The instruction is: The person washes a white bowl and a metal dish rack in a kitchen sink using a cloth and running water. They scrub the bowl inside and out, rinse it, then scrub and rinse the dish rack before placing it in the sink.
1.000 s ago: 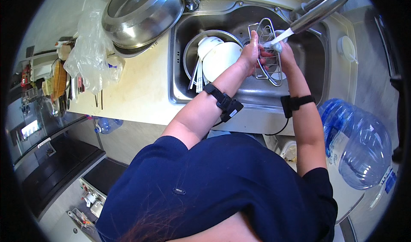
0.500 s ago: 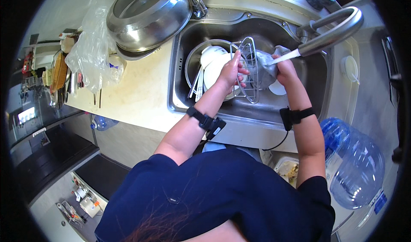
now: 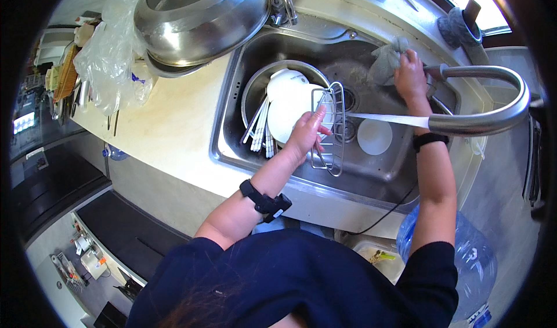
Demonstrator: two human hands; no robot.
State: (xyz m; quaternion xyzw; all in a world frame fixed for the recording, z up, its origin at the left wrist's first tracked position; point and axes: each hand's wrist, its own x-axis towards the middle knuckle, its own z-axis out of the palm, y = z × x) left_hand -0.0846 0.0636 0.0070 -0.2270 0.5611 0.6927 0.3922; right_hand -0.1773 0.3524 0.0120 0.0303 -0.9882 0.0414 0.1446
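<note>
My left hand (image 3: 304,133) grips a metal wire rack (image 3: 335,158), held tilted over the sink (image 3: 296,176). Water (image 3: 389,118) runs from the bent faucet (image 3: 481,125) toward the rack. At the sink's back right, my right hand (image 3: 410,77) is closed on a wet grey cloth (image 3: 384,64). Left of the rack stands a steel basin (image 3: 250,90) holding white dishes (image 3: 285,110) and several pale chopsticks (image 3: 261,128). A round white dish (image 3: 375,136) lies on the sink bottom beside the drain (image 3: 347,129). The rack partly covers the basin's right side.
A large steel pot with a lid (image 3: 203,26) stands on the counter (image 3: 174,119) at the left. Near it lies a clear plastic bag (image 3: 107,67). A big water bottle (image 3: 473,264) stands at lower right, and a grey cup (image 3: 458,29) on the back ledge.
My right hand has moved away from the rack to the back right with the cloth. The rack, still in my left hand, is lower and in front of the water stream.
</note>
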